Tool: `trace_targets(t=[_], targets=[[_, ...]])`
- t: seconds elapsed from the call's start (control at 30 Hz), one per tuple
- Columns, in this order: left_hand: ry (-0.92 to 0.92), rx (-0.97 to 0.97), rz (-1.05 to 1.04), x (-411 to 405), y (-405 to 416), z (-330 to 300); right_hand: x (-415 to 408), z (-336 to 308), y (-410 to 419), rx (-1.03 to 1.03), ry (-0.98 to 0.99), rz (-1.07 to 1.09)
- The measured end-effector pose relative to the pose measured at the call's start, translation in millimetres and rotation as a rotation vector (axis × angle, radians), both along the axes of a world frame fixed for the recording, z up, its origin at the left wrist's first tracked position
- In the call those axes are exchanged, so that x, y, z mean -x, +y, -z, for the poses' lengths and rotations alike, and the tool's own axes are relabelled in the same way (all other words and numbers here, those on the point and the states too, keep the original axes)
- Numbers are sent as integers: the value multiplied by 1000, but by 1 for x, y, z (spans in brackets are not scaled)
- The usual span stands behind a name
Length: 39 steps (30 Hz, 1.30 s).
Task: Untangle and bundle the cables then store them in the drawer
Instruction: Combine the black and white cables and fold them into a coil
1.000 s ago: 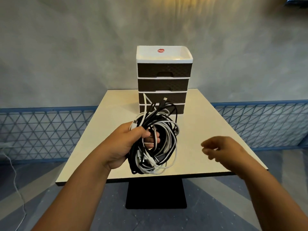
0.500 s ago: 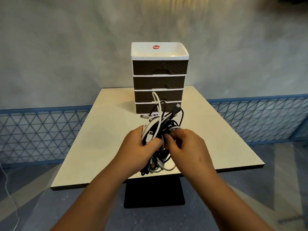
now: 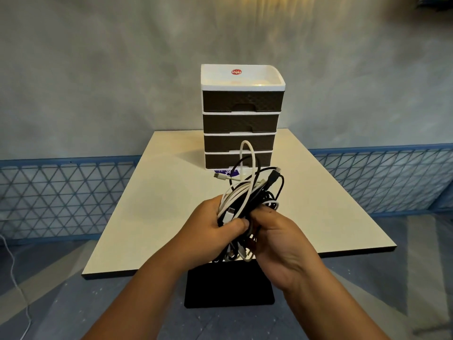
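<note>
A tangle of black and white cables (image 3: 247, 192) is held above the near half of the table. My left hand (image 3: 210, 231) grips the bundle from the left, thumb over a white plug. My right hand (image 3: 277, 239) grips the same bundle from the right, fingers curled into the wires. Loops and plug ends stick up above both hands, and a few ends hang below them. The drawer unit (image 3: 241, 116), white frame with several dark drawers, stands at the table's far middle with all drawers closed.
The cream square table (image 3: 157, 204) stands on a black pedestal base (image 3: 228, 288). A blue lattice railing (image 3: 61, 195) runs behind it along a grey wall. A thin white cord (image 3: 14, 278) lies on the floor at far left.
My right hand came in from the right and took hold of the bundle beside my left hand. The bundle has been raised slightly and squeezed tighter.
</note>
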State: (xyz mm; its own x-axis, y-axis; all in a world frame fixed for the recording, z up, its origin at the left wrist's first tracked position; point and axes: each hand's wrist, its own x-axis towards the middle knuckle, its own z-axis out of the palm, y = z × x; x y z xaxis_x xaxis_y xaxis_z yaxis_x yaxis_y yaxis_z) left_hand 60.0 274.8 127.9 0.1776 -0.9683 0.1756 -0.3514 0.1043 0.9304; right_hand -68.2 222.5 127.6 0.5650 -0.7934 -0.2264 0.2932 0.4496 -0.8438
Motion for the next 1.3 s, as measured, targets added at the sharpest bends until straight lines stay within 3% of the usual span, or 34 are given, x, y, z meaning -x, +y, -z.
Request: trace_targets(t=[0.3, 0.63, 1.0, 1.3], targets=[[4, -43, 83, -6, 7, 3, 6, -2, 2, 73, -14, -98], [-170, -83, 43, -6, 13, 1, 13, 13, 2, 142, 87, -148], [104, -97, -19, -23, 19, -6, 44, 18, 1, 308, -14, -222], [89, -86, -155, -17, 10, -4, 67, -26, 16, 756, 428, -272]])
